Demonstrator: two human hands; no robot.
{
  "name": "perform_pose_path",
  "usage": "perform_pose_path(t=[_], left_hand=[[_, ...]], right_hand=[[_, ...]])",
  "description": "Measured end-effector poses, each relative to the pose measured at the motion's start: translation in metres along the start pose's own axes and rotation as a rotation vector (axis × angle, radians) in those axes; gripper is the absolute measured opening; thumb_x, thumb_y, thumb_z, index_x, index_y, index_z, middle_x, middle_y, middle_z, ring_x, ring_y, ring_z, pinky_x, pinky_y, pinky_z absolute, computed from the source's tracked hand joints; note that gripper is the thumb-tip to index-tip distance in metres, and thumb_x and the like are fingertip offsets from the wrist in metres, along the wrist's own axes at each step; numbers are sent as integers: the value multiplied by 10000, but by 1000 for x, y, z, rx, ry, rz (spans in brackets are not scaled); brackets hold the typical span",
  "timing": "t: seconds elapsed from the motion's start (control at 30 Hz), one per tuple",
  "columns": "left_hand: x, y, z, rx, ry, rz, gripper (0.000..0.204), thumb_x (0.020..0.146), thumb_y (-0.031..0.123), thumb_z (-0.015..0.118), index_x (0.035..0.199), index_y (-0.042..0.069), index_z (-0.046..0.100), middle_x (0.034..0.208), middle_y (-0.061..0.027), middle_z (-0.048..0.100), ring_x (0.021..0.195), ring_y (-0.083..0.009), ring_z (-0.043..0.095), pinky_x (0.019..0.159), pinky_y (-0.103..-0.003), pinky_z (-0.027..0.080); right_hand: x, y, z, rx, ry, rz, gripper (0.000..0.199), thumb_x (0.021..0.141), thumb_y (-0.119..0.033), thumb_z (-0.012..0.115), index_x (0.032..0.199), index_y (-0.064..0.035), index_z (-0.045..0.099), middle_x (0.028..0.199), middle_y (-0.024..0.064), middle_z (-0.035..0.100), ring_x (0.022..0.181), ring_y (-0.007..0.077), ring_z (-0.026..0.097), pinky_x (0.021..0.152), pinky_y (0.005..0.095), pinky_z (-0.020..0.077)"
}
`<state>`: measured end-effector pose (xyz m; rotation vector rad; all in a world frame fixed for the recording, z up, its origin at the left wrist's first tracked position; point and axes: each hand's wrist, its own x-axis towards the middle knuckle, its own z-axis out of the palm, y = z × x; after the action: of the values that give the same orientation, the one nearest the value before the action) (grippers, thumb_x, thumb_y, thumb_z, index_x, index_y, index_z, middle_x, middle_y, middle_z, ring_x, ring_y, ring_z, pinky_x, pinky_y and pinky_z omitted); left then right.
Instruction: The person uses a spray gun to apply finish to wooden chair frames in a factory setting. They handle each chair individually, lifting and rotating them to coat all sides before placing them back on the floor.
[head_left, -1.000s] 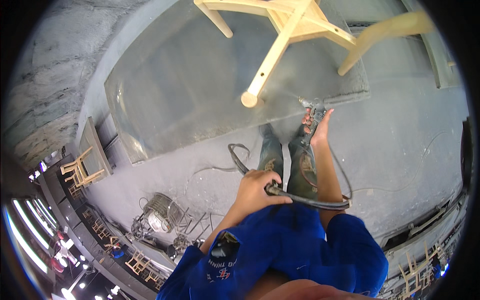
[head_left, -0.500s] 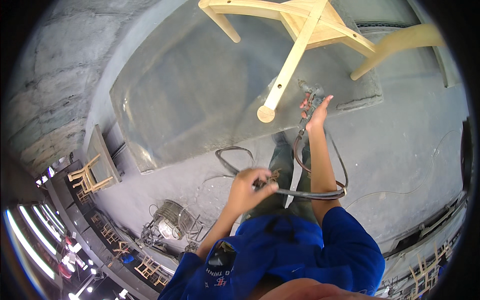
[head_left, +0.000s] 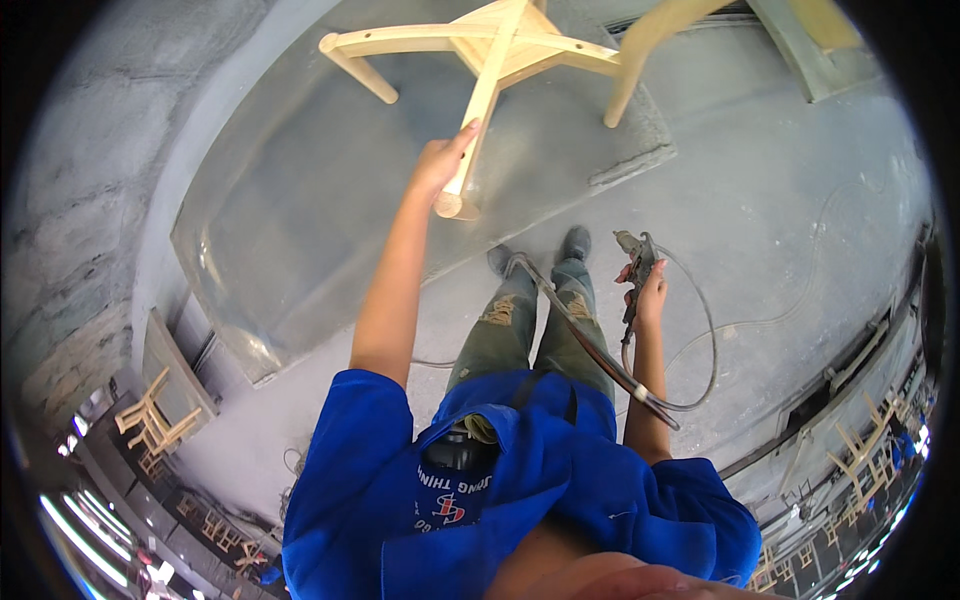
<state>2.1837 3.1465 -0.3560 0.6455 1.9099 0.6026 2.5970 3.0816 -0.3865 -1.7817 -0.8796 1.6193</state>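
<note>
My left hand (head_left: 438, 165) is closed round a leg of a pale wooden chair (head_left: 492, 75), close to the leg's round end. One finger stretches along the wood, and the others are partly hidden. The chair stands on a large grey slab, partly cut off by the upper edge of the view. Off to the right, my right hand (head_left: 650, 292) grips a dark metal spray gun (head_left: 636, 258), its nozzle turned toward the far side. From the gun a dark hose (head_left: 590, 345) loops over my right forearm and across my legs.
The grey slab (head_left: 300, 230) has its near edge just beyond my boots (head_left: 574, 243). Another curved wooden piece (head_left: 640, 55) juts in at the upper right. A thin line (head_left: 815, 260) trails over the floor. More wooden chairs (head_left: 155, 415) stand at the lower left.
My left hand has left the hose and reached forward onto the chair leg. My right hand has drawn the spray gun back, away from the chair. The view has shifted right.
</note>
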Motion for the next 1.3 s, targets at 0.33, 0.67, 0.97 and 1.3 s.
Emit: perform_pose_path(t=[0.33,0.67,0.97,1.3], left_hand=[[-66,-63,20,-90,135,-134,875,813,765,627,946,-96,706,793,-115,613,765,-192,559,745,-362,477],[-218,-188,77,-428,489,-179,659,945,593,599,862,-54,694,787,-75,621,753,-143,530,695,-326,456],[-143,-130,78,-854,583,-224,790,928,620,607,1294,-80,573,1214,-152,631,1061,-238,635,925,-367,515],[-29,10,150,-724,334,153,827,945,704,474,1333,-19,572,1361,-177,596,1257,-247,529,1085,-423,351]], right_hand=[[-60,-31,-70,10,18,30,803,990,-731,267,1140,-35,639,814,67,675,670,128,616,467,246,381],[-52,-43,-106,-35,-237,12,866,961,-770,193,1111,-52,652,886,74,684,693,115,592,471,236,369],[-33,-66,-131,33,-38,-156,815,988,-723,237,1119,-31,648,883,90,689,666,121,610,449,238,374],[-30,-174,-136,377,-258,-215,829,984,-705,168,1297,-51,570,824,104,652,669,145,603,413,242,332]])
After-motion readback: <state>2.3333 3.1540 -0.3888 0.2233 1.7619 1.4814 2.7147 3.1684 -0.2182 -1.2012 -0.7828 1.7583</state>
